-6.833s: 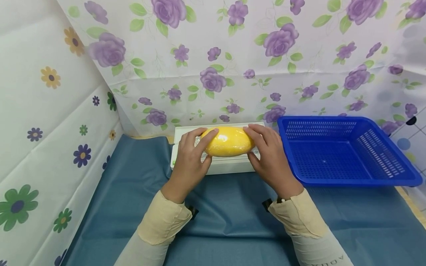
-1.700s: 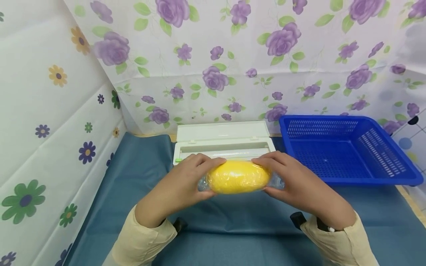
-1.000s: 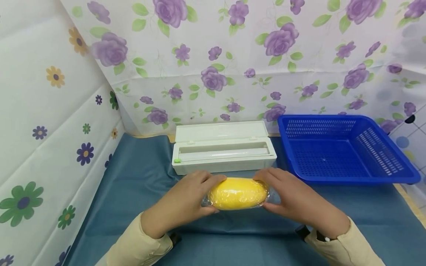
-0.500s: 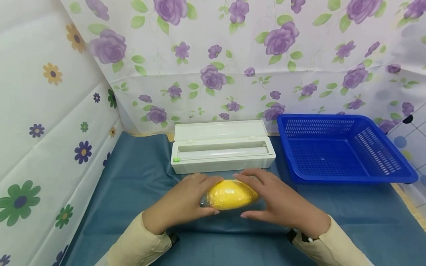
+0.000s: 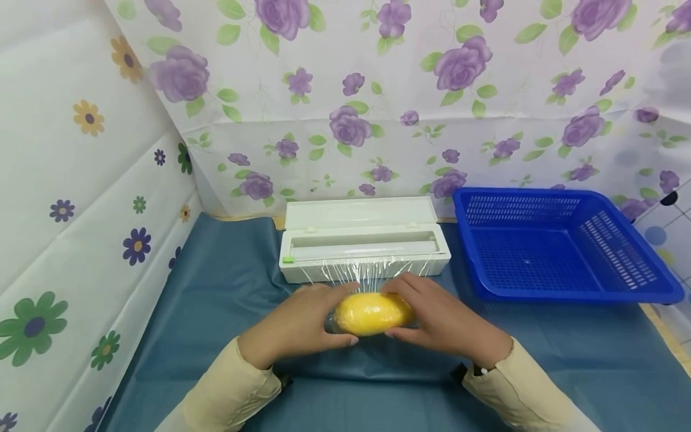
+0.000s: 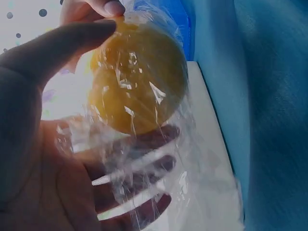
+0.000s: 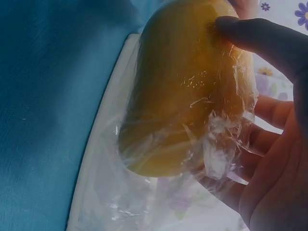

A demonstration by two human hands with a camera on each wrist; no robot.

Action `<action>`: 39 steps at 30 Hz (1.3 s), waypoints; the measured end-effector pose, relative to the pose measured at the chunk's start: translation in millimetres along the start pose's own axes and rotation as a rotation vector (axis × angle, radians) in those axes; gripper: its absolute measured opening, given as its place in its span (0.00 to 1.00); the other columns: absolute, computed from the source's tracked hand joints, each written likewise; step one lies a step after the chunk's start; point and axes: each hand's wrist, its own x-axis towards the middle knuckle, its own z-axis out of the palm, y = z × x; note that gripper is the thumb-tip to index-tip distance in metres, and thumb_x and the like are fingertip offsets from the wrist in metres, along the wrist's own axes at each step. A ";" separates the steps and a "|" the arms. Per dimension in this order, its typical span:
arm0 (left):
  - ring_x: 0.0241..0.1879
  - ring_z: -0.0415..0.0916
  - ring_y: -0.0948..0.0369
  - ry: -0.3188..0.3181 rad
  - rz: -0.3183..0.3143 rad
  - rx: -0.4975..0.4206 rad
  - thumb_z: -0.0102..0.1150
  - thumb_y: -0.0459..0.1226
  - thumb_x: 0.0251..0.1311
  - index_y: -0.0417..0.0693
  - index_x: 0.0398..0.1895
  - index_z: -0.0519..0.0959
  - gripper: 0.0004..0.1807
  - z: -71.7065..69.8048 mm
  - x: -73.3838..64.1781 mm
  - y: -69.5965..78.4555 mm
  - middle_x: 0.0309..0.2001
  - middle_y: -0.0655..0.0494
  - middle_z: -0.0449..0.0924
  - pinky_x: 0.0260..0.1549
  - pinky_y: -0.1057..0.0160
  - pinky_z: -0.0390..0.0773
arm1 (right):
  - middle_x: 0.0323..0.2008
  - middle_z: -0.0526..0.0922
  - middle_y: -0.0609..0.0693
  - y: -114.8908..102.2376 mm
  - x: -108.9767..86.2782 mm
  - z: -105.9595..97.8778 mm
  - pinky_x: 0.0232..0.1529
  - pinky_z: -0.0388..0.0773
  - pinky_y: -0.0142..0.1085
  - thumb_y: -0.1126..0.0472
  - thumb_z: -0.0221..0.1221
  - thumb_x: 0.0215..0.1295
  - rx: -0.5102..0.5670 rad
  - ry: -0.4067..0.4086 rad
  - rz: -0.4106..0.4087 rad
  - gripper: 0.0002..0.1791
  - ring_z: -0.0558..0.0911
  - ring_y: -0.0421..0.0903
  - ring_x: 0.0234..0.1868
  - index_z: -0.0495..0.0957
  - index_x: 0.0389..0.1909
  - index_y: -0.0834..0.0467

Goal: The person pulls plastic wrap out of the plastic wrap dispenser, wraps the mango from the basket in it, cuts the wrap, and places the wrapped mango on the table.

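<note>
Your left hand [image 5: 299,321] grips yellow thing [image 5: 372,314] at 9 o'clock, right hand [image 5: 439,318] grips at 3, likely so clear wrap [image 5: 369,276] pulls tight. Yellow thing is at 6 o'clock from white box [image 5: 432,264], lid [image 5: 360,212] up, maybe to let wrap out.

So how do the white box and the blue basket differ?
The white box is long and narrow; the blue basket is broader. The box has a solid front and a lid tipped back; the basket has perforated walls and no lid in sight. Both stand open at the top.
</note>
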 end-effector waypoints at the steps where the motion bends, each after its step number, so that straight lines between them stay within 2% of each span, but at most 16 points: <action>1: 0.58 0.78 0.51 0.005 -0.016 -0.001 0.69 0.60 0.56 0.54 0.75 0.66 0.45 1.0 0.6 -0.7 0.60 0.54 0.81 0.60 0.43 0.74 | 0.51 0.78 0.43 1.3 1.0 1.0 0.53 0.79 0.41 0.44 0.72 0.59 0.000 -0.004 0.004 0.31 0.77 0.38 0.49 0.73 0.59 0.49; 4: 0.62 0.76 0.49 0.039 -0.036 0.007 0.70 0.62 0.54 0.54 0.74 0.67 0.46 4.3 2.8 -1.4 0.63 0.51 0.78 0.62 0.41 0.73 | 0.51 0.78 0.42 4.8 4.3 3.3 0.51 0.79 0.39 0.43 0.70 0.61 0.008 -0.027 0.025 0.30 0.76 0.37 0.47 0.75 0.59 0.50; 7: 0.62 0.75 0.50 0.086 0.000 0.013 0.72 0.61 0.52 0.54 0.73 0.68 0.47 8.4 6.7 -2.4 0.64 0.52 0.75 0.62 0.42 0.74 | 0.50 0.79 0.42 8.8 7.6 5.0 0.49 0.79 0.38 0.42 0.68 0.63 0.021 -0.050 0.050 0.29 0.76 0.37 0.45 0.75 0.60 0.49; 12: 0.50 0.73 0.58 0.152 0.072 0.017 0.76 0.57 0.50 0.55 0.70 0.71 0.44 16.9 16.4 -4.6 0.56 0.55 0.73 0.54 0.50 0.76 | 0.49 0.79 0.42 15.7 11.8 5.6 0.50 0.80 0.40 0.41 0.66 0.64 0.041 -0.070 0.078 0.27 0.76 0.37 0.45 0.76 0.60 0.49; 15: 0.48 0.73 0.59 0.168 0.064 0.020 0.76 0.56 0.51 0.56 0.67 0.73 0.40 21.1 20.9 -6.2 0.55 0.55 0.74 0.52 0.50 0.75 | 0.53 0.78 0.42 19.4 14.2 6.6 0.52 0.80 0.40 0.41 0.65 0.66 0.086 -0.089 0.109 0.26 0.77 0.37 0.48 0.76 0.60 0.48; 19: 0.51 0.76 0.57 0.190 0.033 0.019 0.75 0.55 0.54 0.54 0.65 0.73 0.37 23.4 26.1 -9.8 0.56 0.55 0.78 0.53 0.48 0.75 | 0.58 0.75 0.44 23.2 16.4 8.4 0.56 0.81 0.42 0.41 0.63 0.67 0.139 -0.115 0.169 0.28 0.78 0.39 0.50 0.75 0.65 0.47; 22: 0.54 0.77 0.57 0.200 0.014 0.021 0.74 0.55 0.55 0.52 0.64 0.74 0.36 23.4 29.8 -13.7 0.58 0.56 0.80 0.55 0.48 0.74 | 0.58 0.76 0.45 25.5 17.8 10.6 0.57 0.80 0.43 0.41 0.64 0.67 0.129 -0.116 0.187 0.31 0.78 0.39 0.51 0.73 0.68 0.48; 28: 0.56 0.76 0.55 0.213 -0.003 0.033 0.71 0.56 0.57 0.54 0.62 0.76 0.33 23.3 35.3 -21.0 0.59 0.57 0.82 0.57 0.50 0.71 | 0.57 0.78 0.47 29.5 20.6 17.0 0.57 0.80 0.44 0.47 0.69 0.63 0.104 -0.064 0.170 0.33 0.78 0.42 0.51 0.71 0.67 0.50; 36: 0.47 0.71 0.55 0.283 -0.011 0.095 0.71 0.58 0.56 0.54 0.61 0.80 0.32 26.2 38.2 -25.6 0.50 0.53 0.76 0.47 0.53 0.70 | 0.51 0.75 0.52 33.4 21.9 26.5 0.52 0.80 0.44 0.48 0.70 0.62 0.013 0.035 0.174 0.32 0.77 0.45 0.48 0.76 0.66 0.53; 39: 0.46 0.71 0.55 0.296 -0.014 0.101 0.70 0.58 0.57 0.53 0.63 0.79 0.33 29.0 38.1 -27.0 0.48 0.53 0.76 0.47 0.53 0.70 | 0.50 0.77 0.52 34.9 22.5 28.9 0.53 0.79 0.44 0.49 0.70 0.62 -0.006 0.058 0.161 0.31 0.77 0.46 0.48 0.76 0.63 0.55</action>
